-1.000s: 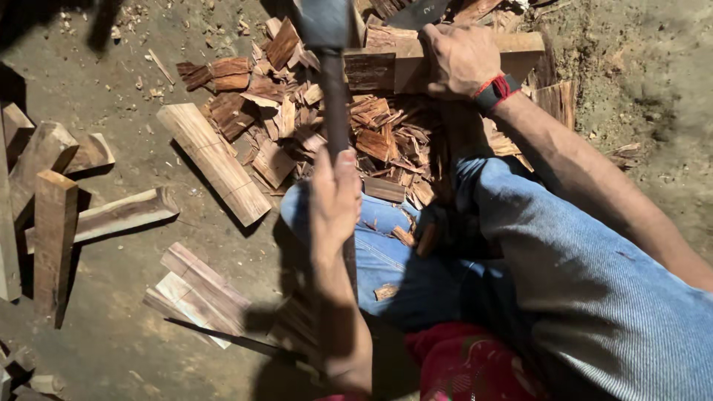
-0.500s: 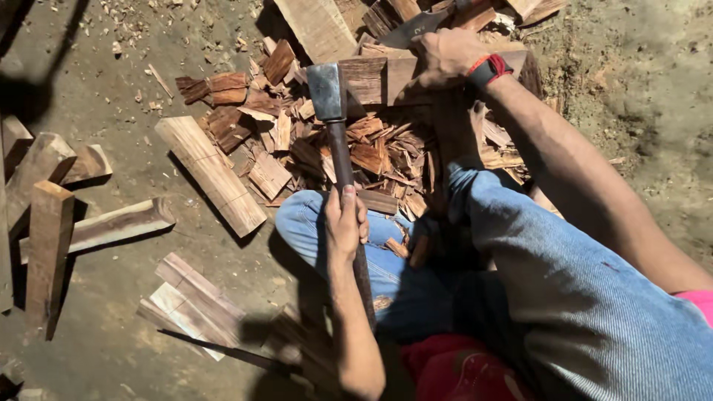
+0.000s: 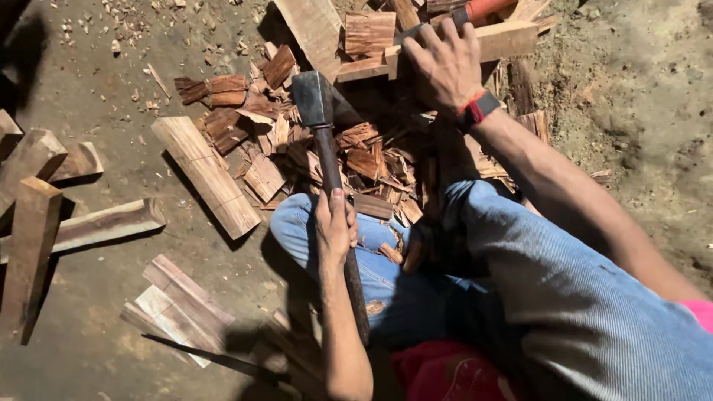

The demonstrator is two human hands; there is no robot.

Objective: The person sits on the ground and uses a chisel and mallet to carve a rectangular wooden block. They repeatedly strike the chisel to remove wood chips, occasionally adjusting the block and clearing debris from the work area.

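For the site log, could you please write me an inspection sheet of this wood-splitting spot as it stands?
Surface: bare dirt ground, strewn with chips.
Job's things: hatchet, head hanging over the pile of split reddish wood pieces; pale plank at the top.
Clutter: split log left of the pile; long billets at far left; flat pale slats below.
Hands: left hand wrapped round the hatchet's handle; right hand, with a red wristband, pressed on the plank's near end.
Cables: nothing seen.
Surroundings: the person's knees in blue jeans; nobody else in view.
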